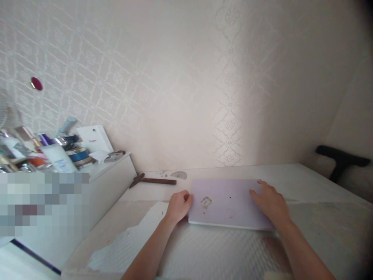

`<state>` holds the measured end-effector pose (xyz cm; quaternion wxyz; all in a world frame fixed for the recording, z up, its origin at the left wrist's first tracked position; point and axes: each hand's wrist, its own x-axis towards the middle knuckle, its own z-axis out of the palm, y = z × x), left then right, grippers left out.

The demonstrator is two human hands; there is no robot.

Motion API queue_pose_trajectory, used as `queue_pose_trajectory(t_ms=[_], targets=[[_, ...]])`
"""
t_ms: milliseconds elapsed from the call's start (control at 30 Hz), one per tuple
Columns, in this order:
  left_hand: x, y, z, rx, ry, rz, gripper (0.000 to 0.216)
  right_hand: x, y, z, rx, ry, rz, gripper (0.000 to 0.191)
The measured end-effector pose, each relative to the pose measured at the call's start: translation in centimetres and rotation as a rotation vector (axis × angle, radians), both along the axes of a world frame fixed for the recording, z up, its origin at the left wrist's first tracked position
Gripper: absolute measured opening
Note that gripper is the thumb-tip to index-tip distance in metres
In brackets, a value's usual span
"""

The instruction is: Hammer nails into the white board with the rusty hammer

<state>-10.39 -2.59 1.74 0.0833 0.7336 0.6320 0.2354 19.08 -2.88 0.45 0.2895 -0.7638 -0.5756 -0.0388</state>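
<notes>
A closed pale lilac laptop (227,202) lies flat on the white table (314,182) in front of me. My left hand (179,206) is curled against its left edge, fingers touching the side. My right hand (269,202) rests flat on the lid near its right side, fingers spread. A small sticker or mark (206,202) shows on the lid near the left hand.
A hammer with a brown handle (154,181) lies at the back left of the table by the wall. A white cabinet (110,171) on the left carries several bottles and tubes (58,151) and a white box (94,139). A black chair arm (340,159) shows at the right.
</notes>
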Motion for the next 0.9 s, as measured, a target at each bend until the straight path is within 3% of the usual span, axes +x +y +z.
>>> queue_pose_trajectory(t_ms=[600,733,900], targets=[[0.1,-0.3,0.7,-0.043,0.026,0.022,0.025,0.1,1.0,-0.4,0.023,-0.044,0.1,0.047],[-0.8,0.9,1.1,-0.008,0.069,0.101,0.03,-0.2,0.9,-0.6,0.026,-0.094,0.067,0.043],[-3.7,4.3,3.3,0.006,0.18,0.274,0.03,-0.8,0.8,-0.3,0.094,-0.121,0.1,0.037]])
